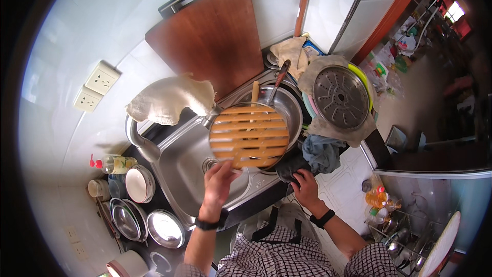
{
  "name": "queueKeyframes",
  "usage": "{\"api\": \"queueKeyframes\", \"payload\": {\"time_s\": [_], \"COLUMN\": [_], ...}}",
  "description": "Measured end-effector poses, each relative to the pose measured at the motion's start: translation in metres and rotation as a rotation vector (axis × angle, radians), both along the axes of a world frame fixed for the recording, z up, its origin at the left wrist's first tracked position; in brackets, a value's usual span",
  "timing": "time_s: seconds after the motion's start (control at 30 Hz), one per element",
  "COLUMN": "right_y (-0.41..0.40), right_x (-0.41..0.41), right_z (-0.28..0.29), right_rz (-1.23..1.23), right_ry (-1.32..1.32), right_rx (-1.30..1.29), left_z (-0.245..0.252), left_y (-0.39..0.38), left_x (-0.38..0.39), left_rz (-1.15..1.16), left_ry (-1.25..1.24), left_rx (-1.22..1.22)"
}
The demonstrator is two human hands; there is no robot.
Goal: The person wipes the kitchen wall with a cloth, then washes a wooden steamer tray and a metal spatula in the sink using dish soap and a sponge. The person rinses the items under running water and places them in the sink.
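Observation:
My left hand (pixel 220 183) grips the near edge of a round slatted wooden rack (pixel 250 126). The rack is held above the divide between the two sink bowls. Under and behind it is a stainless steel basin (pixel 294 113), partly hidden, with a dark-handled utensil (pixel 283 72) and a light wooden handle (pixel 255 91) leaning in it. At the counter's front edge, the fingers of my right hand (pixel 307 190) are curled on a dark cloth (pixel 287 168). A blue-grey cloth (pixel 323 152) lies just beyond that hand.
A cloth-draped faucet (pixel 144 144) arches over the left sink bowl (pixel 180 161). Bowls (pixel 139 184) and metal lids (pixel 165 229) stand at left. A wooden cutting board (pixel 211 38) leans on the wall. A perforated steel plate (pixel 341 97) tops a stack at right.

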State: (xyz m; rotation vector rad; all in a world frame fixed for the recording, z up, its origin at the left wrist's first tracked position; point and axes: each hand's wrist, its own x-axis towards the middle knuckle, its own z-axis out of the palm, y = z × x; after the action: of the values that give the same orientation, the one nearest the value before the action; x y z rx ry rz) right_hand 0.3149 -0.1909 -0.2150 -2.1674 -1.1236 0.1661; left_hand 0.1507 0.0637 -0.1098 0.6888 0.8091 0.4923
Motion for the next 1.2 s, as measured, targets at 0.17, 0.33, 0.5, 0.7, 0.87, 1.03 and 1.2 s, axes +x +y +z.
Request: {"api": "queueKeyframes", "payload": {"time_s": [0.17, 0.33, 0.5, 0.7, 0.87, 1.03, 1.2], "right_y": [0.007, 0.034, 0.102, 0.201, 0.255, 0.278, 0.302], "right_x": [0.004, 0.013, 0.038, 0.082, 0.112, 0.122, 0.120], "right_z": [0.018, 0.039, 0.033, 0.004, -0.026, -0.040, -0.046], "right_rz": [-0.033, -0.091, -0.153, -0.190, -0.293, -0.391, -0.494], "right_ry": [0.093, 0.308, 0.559, 0.779, 0.793, 0.760, 0.644], "right_rx": [0.019, 0.134, 0.171, 0.217, 0.147, 0.105, 0.063], "left_z": [0.022, 0.021, 0.009, 0.010, 0.013, 0.017, 0.016], "left_y": [-0.021, -0.043, -0.055, -0.069, -0.076, -0.078, -0.075], "left_x": [-0.097, -0.159, -0.187, -0.201, -0.208, -0.213, -0.215], "left_rz": [0.115, 0.320, 0.508, 0.558, 0.592, 0.643, 0.658], "left_ry": [0.009, 0.087, 0.142, 0.140, 0.140, 0.150, 0.140], "left_rx": [-0.007, -0.039, -0.097, -0.083, -0.088, -0.096, -0.085]}}
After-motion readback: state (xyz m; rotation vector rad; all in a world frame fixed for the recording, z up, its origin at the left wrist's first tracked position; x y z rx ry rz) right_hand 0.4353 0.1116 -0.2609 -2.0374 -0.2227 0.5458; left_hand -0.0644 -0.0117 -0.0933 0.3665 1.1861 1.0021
